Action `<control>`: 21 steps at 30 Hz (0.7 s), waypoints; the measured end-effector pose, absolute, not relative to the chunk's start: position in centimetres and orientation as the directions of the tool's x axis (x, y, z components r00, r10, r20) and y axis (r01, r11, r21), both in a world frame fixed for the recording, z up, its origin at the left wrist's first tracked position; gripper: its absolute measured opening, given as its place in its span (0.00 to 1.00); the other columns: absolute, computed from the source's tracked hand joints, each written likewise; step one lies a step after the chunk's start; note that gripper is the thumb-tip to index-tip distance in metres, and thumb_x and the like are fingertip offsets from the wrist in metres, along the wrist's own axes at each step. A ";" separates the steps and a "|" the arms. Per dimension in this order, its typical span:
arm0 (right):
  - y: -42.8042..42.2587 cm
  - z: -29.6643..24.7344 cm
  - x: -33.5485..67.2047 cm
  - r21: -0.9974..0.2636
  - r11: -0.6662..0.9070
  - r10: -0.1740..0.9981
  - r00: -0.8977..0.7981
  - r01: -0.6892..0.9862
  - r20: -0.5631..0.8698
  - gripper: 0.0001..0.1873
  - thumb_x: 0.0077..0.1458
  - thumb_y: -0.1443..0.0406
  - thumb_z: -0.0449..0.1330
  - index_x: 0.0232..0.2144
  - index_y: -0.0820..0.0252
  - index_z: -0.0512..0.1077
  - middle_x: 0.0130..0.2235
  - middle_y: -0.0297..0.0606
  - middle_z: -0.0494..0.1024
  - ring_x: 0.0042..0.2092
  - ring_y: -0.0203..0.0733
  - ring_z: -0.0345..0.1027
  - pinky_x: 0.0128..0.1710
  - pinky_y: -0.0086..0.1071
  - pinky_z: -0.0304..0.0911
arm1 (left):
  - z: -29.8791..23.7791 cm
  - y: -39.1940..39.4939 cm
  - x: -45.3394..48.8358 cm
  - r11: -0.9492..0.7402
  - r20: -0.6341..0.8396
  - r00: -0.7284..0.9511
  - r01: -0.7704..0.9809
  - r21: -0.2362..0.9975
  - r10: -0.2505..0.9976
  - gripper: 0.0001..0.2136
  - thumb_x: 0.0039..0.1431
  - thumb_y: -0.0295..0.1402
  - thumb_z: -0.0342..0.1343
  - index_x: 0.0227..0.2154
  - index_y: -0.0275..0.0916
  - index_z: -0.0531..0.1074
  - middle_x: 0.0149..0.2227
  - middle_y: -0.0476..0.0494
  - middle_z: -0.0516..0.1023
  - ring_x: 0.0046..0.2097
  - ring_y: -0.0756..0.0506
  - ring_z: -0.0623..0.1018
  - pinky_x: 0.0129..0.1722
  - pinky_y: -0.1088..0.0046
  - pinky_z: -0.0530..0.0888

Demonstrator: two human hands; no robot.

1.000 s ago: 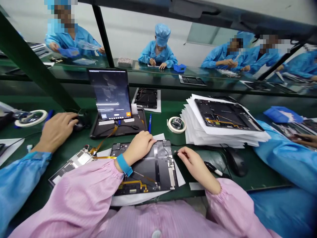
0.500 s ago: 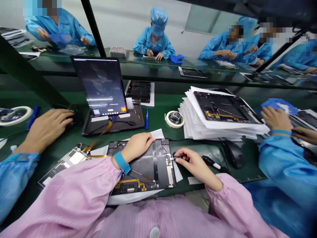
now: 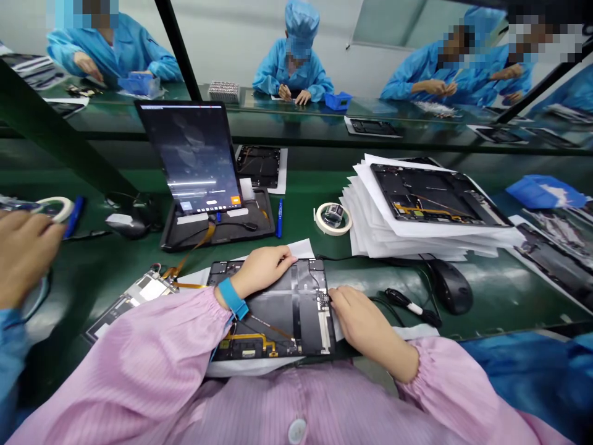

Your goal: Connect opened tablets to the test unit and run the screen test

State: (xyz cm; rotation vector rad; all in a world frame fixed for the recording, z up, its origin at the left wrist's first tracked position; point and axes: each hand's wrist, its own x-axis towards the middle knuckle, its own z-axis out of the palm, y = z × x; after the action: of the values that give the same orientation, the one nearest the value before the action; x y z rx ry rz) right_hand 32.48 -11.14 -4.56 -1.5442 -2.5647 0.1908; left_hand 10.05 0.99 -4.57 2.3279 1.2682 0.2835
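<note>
An opened tablet housing (image 3: pixel 271 309) lies on white paper in front of me, its inner parts and orange ribbon showing. My left hand (image 3: pixel 262 272) rests across its upper part, fingers closed together at the far edge. At the housing's right edge my right hand (image 3: pixel 364 324) has its fingers bent close to a small circuit board (image 3: pixel 323 300). A black cable (image 3: pixel 386 306) runs from behind that hand; the plug in its fingers is now hidden. Left of the housing, an exposed screen assembly (image 3: pixel 139 296) lies at a slant, joined by an orange ribbon cable (image 3: pixel 192 285).
A lit tablet (image 3: pixel 194 161) stands upright in a black tray (image 3: pixel 217 238). Beyond lie a blue marker (image 3: pixel 280 217), a tape roll (image 3: pixel 333 219) and stacked housings with paper (image 3: pixel 380 238). A black mouse (image 3: pixel 449 287) sits right. A co-worker's hand (image 3: pixel 28 253) is at far left.
My right hand has turned and closed in against the housing edge, covering the black plug. The left co-worker's hand has left the mouse there; the right co-worker's hands are gone from view.
</note>
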 end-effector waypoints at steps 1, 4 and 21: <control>-11.0 -4.6 32.7 -0.182 0.475 0.878 -0.476 0.861 0.040 0.13 0.61 0.71 0.45 0.40 0.63 0.69 0.34 0.42 0.71 0.36 0.45 0.64 0.36 0.38 0.64 | -4.6 1.0 10.0 -0.461 -0.046 0.553 0.735 0.497 0.832 0.16 0.64 0.43 0.43 0.33 0.41 0.73 0.34 0.46 0.78 0.35 0.45 0.75 0.31 0.74 0.64; -10.5 -4.8 33.9 -0.291 0.471 0.875 -0.482 0.833 0.037 0.15 0.62 0.66 0.49 0.51 0.61 0.65 0.38 0.42 0.74 0.40 0.44 0.67 0.39 0.38 0.67 | -4.5 1.1 9.9 -0.457 -0.055 0.556 0.732 0.506 0.829 0.16 0.64 0.43 0.43 0.34 0.41 0.73 0.34 0.46 0.78 0.35 0.45 0.75 0.31 0.74 0.64; -10.9 -4.8 35.2 -0.342 0.533 0.842 -0.449 0.773 0.299 0.16 0.62 0.69 0.50 0.50 0.59 0.71 0.38 0.41 0.76 0.37 0.39 0.67 0.37 0.36 0.67 | -4.7 1.0 9.9 -0.475 -0.043 0.562 0.735 0.485 0.826 0.16 0.65 0.43 0.42 0.34 0.41 0.73 0.35 0.45 0.79 0.37 0.44 0.76 0.33 0.72 0.66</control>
State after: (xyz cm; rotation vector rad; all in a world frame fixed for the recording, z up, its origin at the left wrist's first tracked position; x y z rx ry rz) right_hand 35.17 -10.91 -4.78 -1.3180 -2.3434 0.2160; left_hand 9.92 1.02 -4.66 2.3456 1.2575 0.2714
